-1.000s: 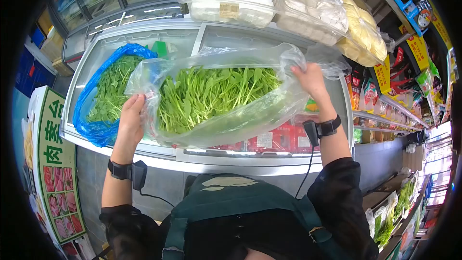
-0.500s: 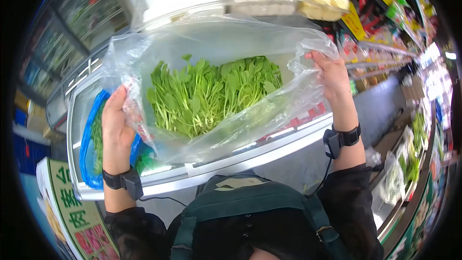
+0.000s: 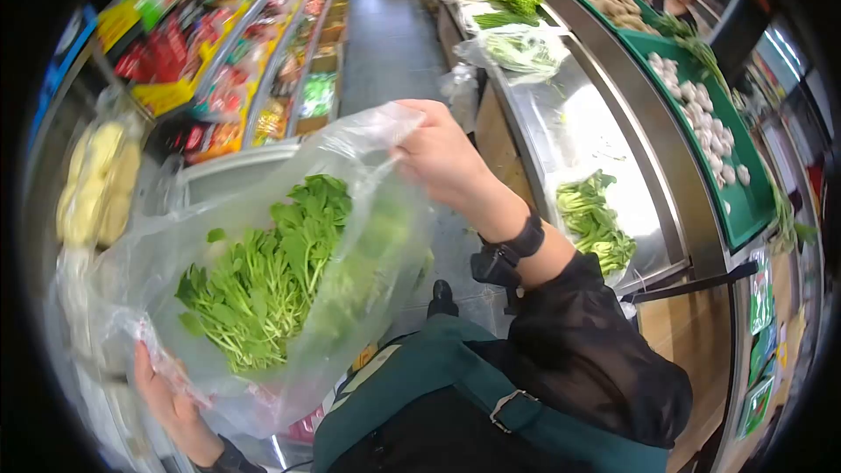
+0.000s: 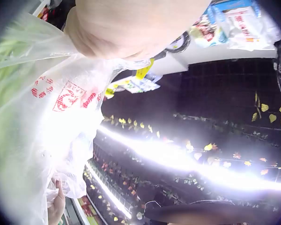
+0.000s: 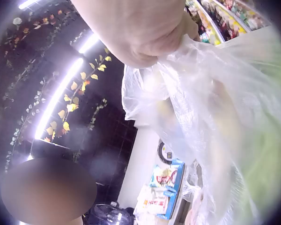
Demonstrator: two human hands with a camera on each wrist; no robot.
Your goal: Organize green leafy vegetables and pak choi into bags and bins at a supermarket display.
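A clear plastic bag (image 3: pixel 149 254) hangs between my two hands, its mouth spread wide. Inside lies a heap of leafy greens (image 3: pixel 263 289) with pale stems. My right hand (image 3: pixel 442 162) grips the raised far rim of the bag, fingers curled over the bunched plastic. Lower and to the left, my left hand (image 3: pixel 175 412) pinches the opposite rim beside the red printing. That printing (image 4: pixel 68 96) shows as red characters and a framed logo in the left wrist view. In the right wrist view, crumpled plastic trails below my right hand (image 5: pixel 145 37).
A steel counter (image 3: pixel 613 158) to the right carries more greens (image 3: pixel 596 219). Beyond it stands a green bin (image 3: pixel 745 201) with garlic bulbs. Shelves of packaged food (image 3: pixel 228 61) line the far left, near a tray of yellow goods (image 3: pixel 96 184). Floor (image 3: pixel 385 44) runs between.
The body has turned right, from the freezer with the blue bag toward the aisle. Both hands have carried the plastic bag and greens along, lifted off the freezer top; the right hand is now higher.
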